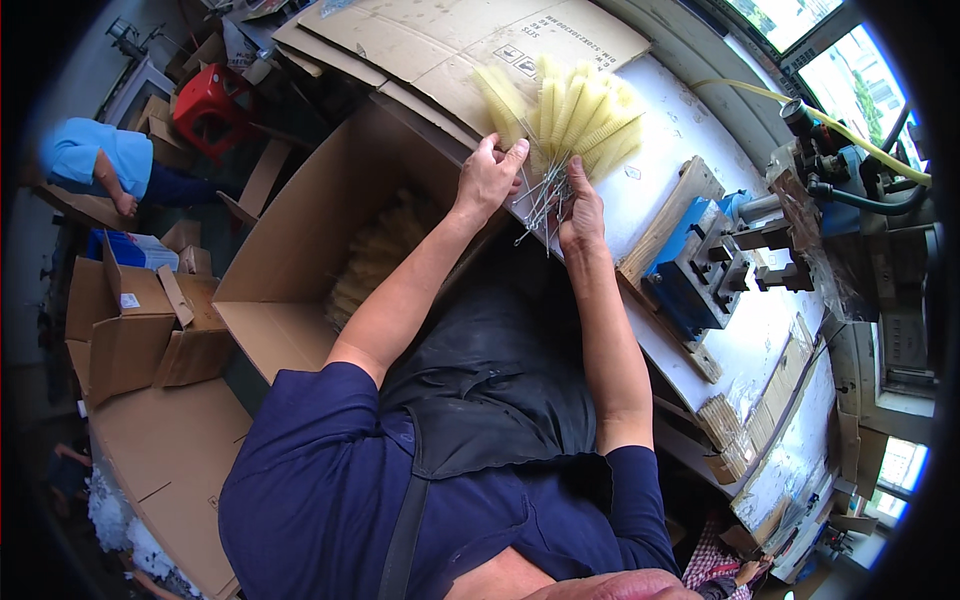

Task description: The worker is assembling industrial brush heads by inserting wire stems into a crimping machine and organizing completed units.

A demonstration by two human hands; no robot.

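Note:
My right hand [582,212] is wrapped round the twisted wire stems of a bunch of bottle brushes [585,115] with pale yellow bristles. The bristle heads fan out away from me over the white worktable [668,110], and the looped wire ends point back toward me. My left hand [486,182] pinches one bottle brush [500,100] that leans to the left of the bunch. Its fingertips are close to the wires, and its grip on the stem is partly hidden. Below my left forearm, more yellow brushes [385,250] lie in a large open cardboard box [285,235].
Flattened cardboard [440,45] covers the table's far left part. A blue and metal clamping machine [700,265] on wooden boards stands to the right, with hoses above it. At left are smaller cartons [130,310], a red stool [213,108] and a person in light blue [105,165].

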